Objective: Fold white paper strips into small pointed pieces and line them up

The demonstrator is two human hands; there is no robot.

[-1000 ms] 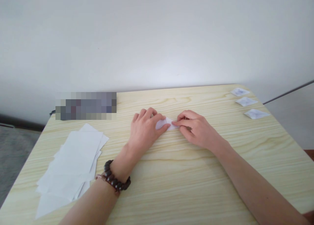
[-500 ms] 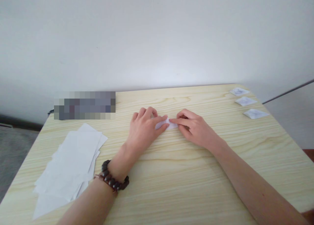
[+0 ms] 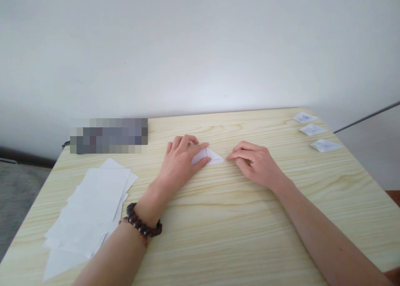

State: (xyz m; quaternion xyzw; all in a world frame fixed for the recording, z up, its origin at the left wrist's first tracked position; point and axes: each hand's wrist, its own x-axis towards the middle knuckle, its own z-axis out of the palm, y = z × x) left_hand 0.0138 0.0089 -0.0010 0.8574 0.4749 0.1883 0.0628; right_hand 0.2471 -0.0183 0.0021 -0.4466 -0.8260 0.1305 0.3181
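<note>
A small piece of folded white paper (image 3: 213,155) lies on the table, narrowing to a point on its right, with crease lines on its upper face. My left hand (image 3: 183,157) keeps it down, thumb along the near edge and index finger along the far edge; the paper's left end is hidden under that hand. Just beyond the pointed end is my right hand (image 3: 253,163), its fingers curled and pressed together at the tips, a slight gap from the paper. Nothing shows between those fingertips.
A loose pile of white paper sheets (image 3: 90,207) covers the left of the wood-grain table (image 3: 225,236). Three folded paper pieces (image 3: 313,130) sit in a row at the far right. Behind them rises a white wall (image 3: 200,48). A blurred-out dark object (image 3: 109,136) lies at the back left.
My right hand has slid right off the folded paper, uncovering its pointed end. My left hand, still on the paper, has shifted slightly left.
</note>
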